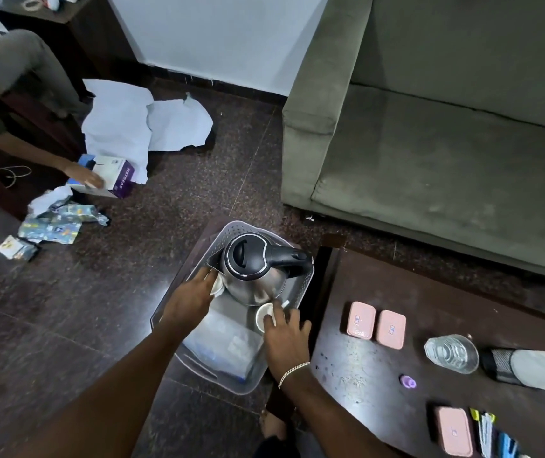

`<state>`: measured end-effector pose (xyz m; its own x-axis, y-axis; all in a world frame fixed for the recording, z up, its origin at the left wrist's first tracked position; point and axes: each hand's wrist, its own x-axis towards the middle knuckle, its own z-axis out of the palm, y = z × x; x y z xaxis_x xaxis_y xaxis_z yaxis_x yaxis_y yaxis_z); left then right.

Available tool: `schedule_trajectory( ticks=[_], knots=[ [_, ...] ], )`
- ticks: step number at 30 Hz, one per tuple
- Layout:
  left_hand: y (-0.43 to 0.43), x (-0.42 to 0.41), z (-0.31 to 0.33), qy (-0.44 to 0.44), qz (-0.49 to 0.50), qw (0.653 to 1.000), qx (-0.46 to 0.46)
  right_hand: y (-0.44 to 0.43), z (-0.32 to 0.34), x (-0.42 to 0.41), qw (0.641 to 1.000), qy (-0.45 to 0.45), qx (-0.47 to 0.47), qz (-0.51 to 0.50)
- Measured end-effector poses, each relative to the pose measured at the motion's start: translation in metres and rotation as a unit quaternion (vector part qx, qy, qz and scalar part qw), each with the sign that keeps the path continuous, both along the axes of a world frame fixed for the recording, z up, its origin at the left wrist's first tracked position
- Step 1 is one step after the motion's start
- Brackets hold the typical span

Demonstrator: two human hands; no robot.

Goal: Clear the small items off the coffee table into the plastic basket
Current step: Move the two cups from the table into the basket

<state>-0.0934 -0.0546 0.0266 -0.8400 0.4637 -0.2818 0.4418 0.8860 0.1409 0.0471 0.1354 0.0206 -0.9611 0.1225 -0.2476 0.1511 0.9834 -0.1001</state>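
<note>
A translucent plastic basket (228, 386) sits on the floor left of the dark coffee table (357, 355). Inside it stands a steel kettle (258, 269) with a black lid. My left hand (195, 295) is in the basket, fingers closed on a small white cup (217, 285) beside the kettle. My right hand (284, 335) rests on another white cup (264, 316) at the kettle's base. On the table lie two pink boxes (375, 322), a third pink box (455, 431), a glass bowl (451, 353), a purple cap (408, 381) and a black mesh holder (499, 361).
A green sofa (446, 143) stands behind the table. At far left another person's hand (87, 178) holds a white and purple box (112, 180) amid white paper (139, 123) and wrappers (56, 224) on the floor. Pens or markers (492, 434) lie at the table's near edge.
</note>
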Motion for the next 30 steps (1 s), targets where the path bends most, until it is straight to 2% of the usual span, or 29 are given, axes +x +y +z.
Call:
schedule_trajectory(
  ticks=[7, 11, 16, 20, 24, 30],
  knots=[
    [0.014, 0.021, 0.011, 0.032, 0.089, 0.995, -0.034, 0.013, 0.006, 0.002, 0.999, 0.0, -0.04, -0.019],
    [0.033, 0.045, 0.028, 0.056, 0.132, 0.99, 0.016, 0.03, 0.011, 0.011, 0.997, 0.045, -0.054, -0.013],
    [0.068, 0.076, 0.032, 0.052, 0.18, 0.981, 0.054, 0.071, 0.003, 0.033, 0.99, 0.113, -0.065, -0.061],
    [0.1, 0.099, 0.033, 0.063, 0.232, 0.968, 0.072, 0.118, -0.005, 0.057, 0.99, 0.1, -0.051, -0.088],
    [0.141, 0.116, 0.029, 0.069, 0.18, 0.978, 0.085, 0.162, -0.009, 0.077, 0.993, 0.036, -0.021, -0.106],
    [0.22, 0.121, 0.001, 0.118, -0.021, 0.991, 0.063, 0.222, -0.017, 0.086, 0.995, -0.036, 0.0, -0.096]
  ],
)
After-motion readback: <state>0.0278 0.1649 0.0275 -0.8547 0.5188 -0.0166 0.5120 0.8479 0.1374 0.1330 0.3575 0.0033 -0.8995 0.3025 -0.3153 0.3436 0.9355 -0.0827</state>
